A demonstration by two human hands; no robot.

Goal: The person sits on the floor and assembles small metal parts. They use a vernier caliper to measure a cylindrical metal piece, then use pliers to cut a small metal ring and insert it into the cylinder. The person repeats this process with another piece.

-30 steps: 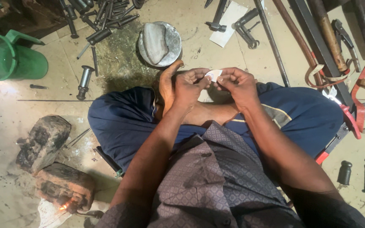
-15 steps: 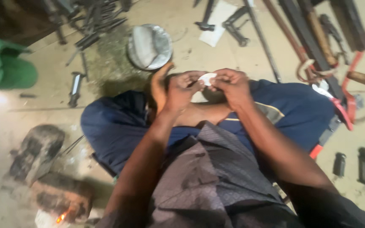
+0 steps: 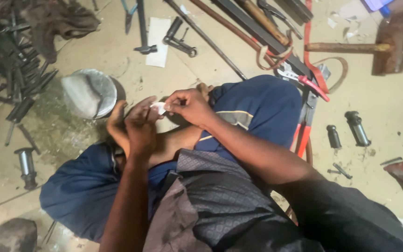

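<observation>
The view swings to the right and tilts, so the hands now sit left of centre rather than in the middle. The round metal bowl (image 3: pixel 88 93) slides toward the left edge, and the green container and the glowing embers drop out of view. A large hammer (image 3: pixel 378 44) comes into sight at the upper right, with two dark cylinders (image 3: pixel 346 131) now nearer the middle.

- Dim indoor light, warm and yellowish, spread fairly evenly over the floor (image 3: pixel 388 112).
- Shadows are soft; the top left corner, around the pile of bolts (image 3: pixel 19 70), falls darkest.
- Slight overall blur softens fine detail.
- A dull sheen sits on the round metal bowl (image 3: pixel 88 93).
- Lines bend slightly near the edges.
</observation>
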